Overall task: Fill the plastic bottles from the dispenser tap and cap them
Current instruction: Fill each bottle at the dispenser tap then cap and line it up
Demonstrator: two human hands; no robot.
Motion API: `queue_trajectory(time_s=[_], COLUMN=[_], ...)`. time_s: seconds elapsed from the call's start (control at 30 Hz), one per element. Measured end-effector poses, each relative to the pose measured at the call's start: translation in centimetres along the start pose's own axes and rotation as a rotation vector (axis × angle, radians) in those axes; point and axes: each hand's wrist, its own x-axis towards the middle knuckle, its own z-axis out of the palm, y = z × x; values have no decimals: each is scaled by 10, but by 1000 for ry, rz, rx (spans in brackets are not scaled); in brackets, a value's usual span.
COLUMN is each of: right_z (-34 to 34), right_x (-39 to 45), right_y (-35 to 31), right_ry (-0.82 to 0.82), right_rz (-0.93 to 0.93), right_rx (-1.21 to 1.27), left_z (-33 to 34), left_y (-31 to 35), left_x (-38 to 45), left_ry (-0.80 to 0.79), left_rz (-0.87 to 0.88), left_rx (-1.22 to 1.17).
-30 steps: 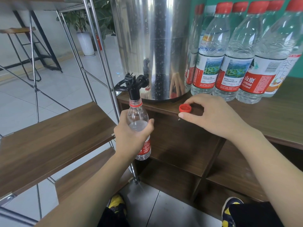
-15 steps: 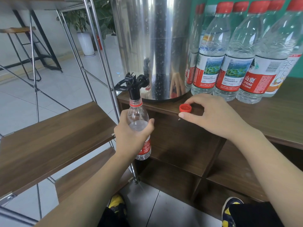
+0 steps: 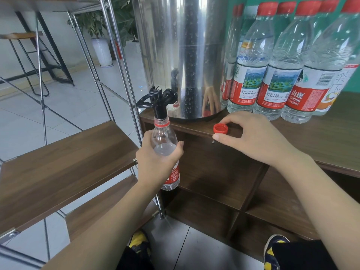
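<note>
- Half the bottle (image 3: 164, 147) is hidden: the left hand (image 3: 155, 164) wraps its middle, so only neck, shoulder and a strip of red label near the base show.
- Dispenser (image 3: 187, 55) top is cut off by the frame edge; can't see lid or level. Steel wall is beaded with droplets and reflects the right hand.
- Capped bottles (image 3: 276, 71) at the back right: the outermost ones are clipped by the frame, rear row mostly blocked by the front row. Exact count unclear.
- Flow from the tap (image 3: 158, 100) can't be made out; spout end sits inside the bottle mouth.
- Bottle is clear plastic, upright, red collar ring at the neck, no cap on. Held off the front-left corner of the cabinet (image 3: 321, 137), mouth right up against the black spout. Water line sits roughly at the shoulder, just above the gripping fingers.
- Left hand: fingers and thumb curled round the bottle body, firm wrap.
- Right hand (image 3: 251, 137): resting on the cabinet edge, thumb and forefinger curved close either side of the red cap (image 3: 220, 128). Cap lies open side up on the wood. Whether the fingertips actually pinch it or just flank it, can't tell.
- Feet in yellow-and-dark shoes (image 3: 272, 248) partly hidden under the arms.
</note>
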Motion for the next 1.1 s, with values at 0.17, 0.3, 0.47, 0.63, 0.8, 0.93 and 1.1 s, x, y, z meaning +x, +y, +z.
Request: queue_trajectory(time_s=[0.17,0.3,0.47,0.63,0.8,0.93,1.1], right_z=[0,1,1,0,1,1,1], right_x=[0,0,0,1,0,0,0], right_y=[0,0,0,1,2,1,1], right_ry=[-2,-2,0,-1,0,3,0], right_rz=[-1,1,-5,-12,-14,-20,-17], right_rx=[-3,-4,4,7,8,10,8], left_z=[0,0,0,0,0,1,1], left_y=[0,-1,-2,-2,-1,-2,-3], left_x=[0,0,1,0,1,1,1], left_ry=[-1,0,0,-5,-10,-14,-15], left_rz=[5,7,11,18,15,14,17], left_rx=[-5,-6,-5,-8,-6,-5,-4])
